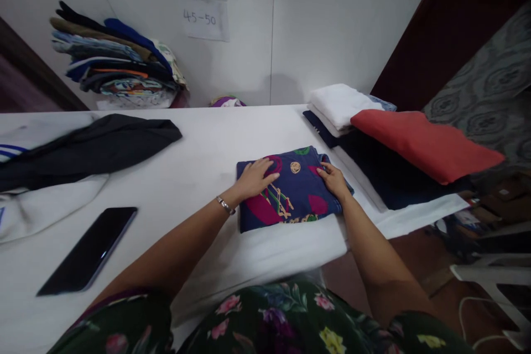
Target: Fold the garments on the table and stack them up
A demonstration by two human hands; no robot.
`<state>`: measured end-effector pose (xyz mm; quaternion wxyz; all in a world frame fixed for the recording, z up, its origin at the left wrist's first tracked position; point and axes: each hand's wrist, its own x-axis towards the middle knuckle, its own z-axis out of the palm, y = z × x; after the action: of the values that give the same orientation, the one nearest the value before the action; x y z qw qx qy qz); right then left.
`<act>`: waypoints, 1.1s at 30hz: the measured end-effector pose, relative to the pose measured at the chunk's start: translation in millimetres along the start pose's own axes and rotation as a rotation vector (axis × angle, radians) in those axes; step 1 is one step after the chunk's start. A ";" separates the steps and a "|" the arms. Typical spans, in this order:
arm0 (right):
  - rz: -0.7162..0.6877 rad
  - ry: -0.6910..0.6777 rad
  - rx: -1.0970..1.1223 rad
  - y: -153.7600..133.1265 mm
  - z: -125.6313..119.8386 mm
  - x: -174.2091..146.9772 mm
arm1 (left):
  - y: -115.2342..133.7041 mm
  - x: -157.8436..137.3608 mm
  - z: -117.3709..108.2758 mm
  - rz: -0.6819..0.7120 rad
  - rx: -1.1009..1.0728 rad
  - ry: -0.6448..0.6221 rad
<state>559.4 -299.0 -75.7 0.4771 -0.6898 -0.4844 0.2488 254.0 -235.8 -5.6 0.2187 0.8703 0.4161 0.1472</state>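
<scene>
A folded navy garment (298, 185) with magenta, green and tan printing lies on the white table in front of me. My left hand (256, 178) rests flat on its left part, fingers stretched out, with a metal band around the wrist. At the garment's right edge is my right hand (333, 180), its thumb on top and its fingers curled at the side, gripping the folded cloth. Some blue cloth shows from under that edge by the right fingers. The underside of the garment is hidden.
Folded clothes are stacked on the right, including a white piece (344, 104) and a red piece (427, 141). A phone (89, 251) lies at the left, below a dark garment (103, 144). Beyond the far edge stands a clothes pile (120, 63). The table's front edge (286, 265) is close to me.
</scene>
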 end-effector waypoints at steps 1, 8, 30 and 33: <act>-0.003 0.000 -0.003 0.4 -0.3 0.2 | -0.4 -5.0 5.5 -0.010 0.034 -0.044; -0.033 0.032 -0.016 -1.2 -1.5 -0.3 | 2.1 -13.3 13.5 0.036 0.036 0.089; 0.048 -0.006 0.001 -4.6 -3.5 -4.2 | 23.0 -128.2 15.0 0.053 0.369 -0.053; 0.055 0.013 -0.004 -4.3 -3.5 -5.1 | 24.3 -128.9 19.0 -0.017 0.408 -0.118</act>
<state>558.2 -304.8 -70.9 0.4717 -0.7054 -0.4626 0.2566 199.7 -355.9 -19.2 0.0632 0.9000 0.4311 0.0068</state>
